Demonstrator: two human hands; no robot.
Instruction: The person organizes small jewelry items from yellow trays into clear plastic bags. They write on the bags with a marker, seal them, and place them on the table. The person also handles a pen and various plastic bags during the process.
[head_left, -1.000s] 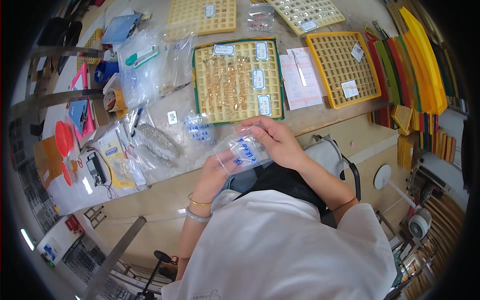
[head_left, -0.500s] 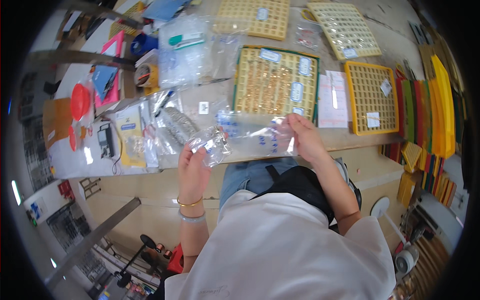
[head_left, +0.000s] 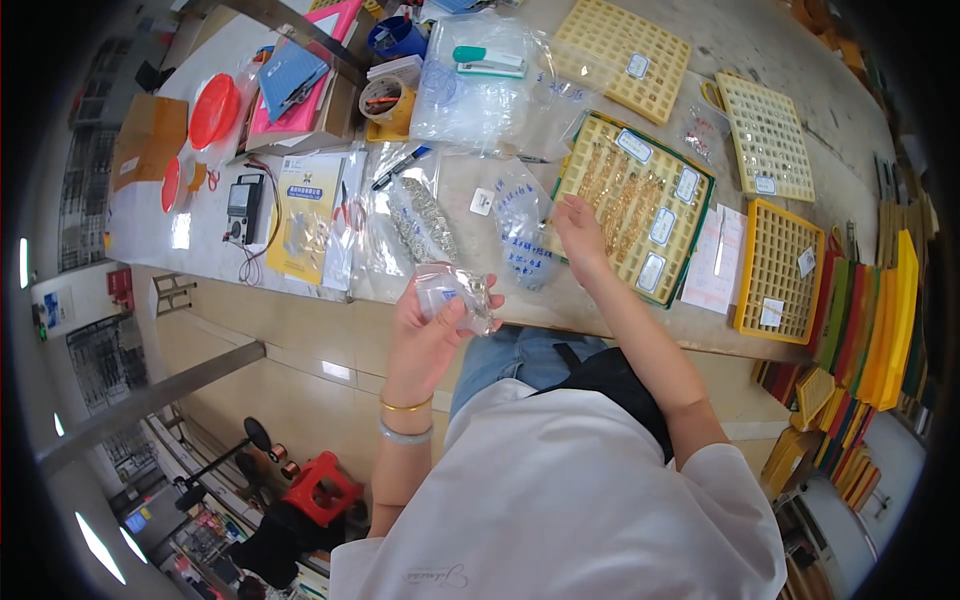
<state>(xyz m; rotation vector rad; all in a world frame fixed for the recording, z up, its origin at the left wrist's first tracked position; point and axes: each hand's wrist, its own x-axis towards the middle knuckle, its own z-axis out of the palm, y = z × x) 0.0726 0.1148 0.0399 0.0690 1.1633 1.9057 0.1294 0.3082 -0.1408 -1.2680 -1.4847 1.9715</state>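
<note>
1. Head view: the left hand (head_left: pixel 430 325) pinches a small clear bag (head_left: pixel 447 292) of silvery pieces, thumb across its front; the bag overlaps the near edge of the grey table (head_left: pixel 830 80), with the wrist outside that edge.
2. The right hand (head_left: pixel 580 238) reaches in over the near edge, its fingers bent and close together by the left edge of a green-rimmed tray (head_left: pixel 652 290). Whether they pinch anything is hard to tell from above, as clear plastic lies right there.
3. That plastic is a flat bag with blue writing (head_left: pixel 525 245), lying between the two hands, its lower end close to the near edge.
4. The green-rimmed tray lies askew, its lowest corner pointing toward the near edge; rows of gold-coloured pieces cover part of its grid.
5. Just left of the blue-written bag are a white tag (head_left: pixel 481 202) and a bag of silvery chain (head_left: pixel 425 222), the latter directly beyond the left hand. A strip of tabletop runs between tag and chain bag.
6. Farther left along the near edge lie a yellow booklet (head_left: pixel 303 220) and a meter (head_left: pixel 243 208).
7. Right of the green-rimmed tray, a paper sheet (head_left: pixel 712 265) and a yellow tray (head_left: pixel 748 318) crowd the near edge; left-hand space opens over the tiled floor (head_left: pixel 320 325).
</note>
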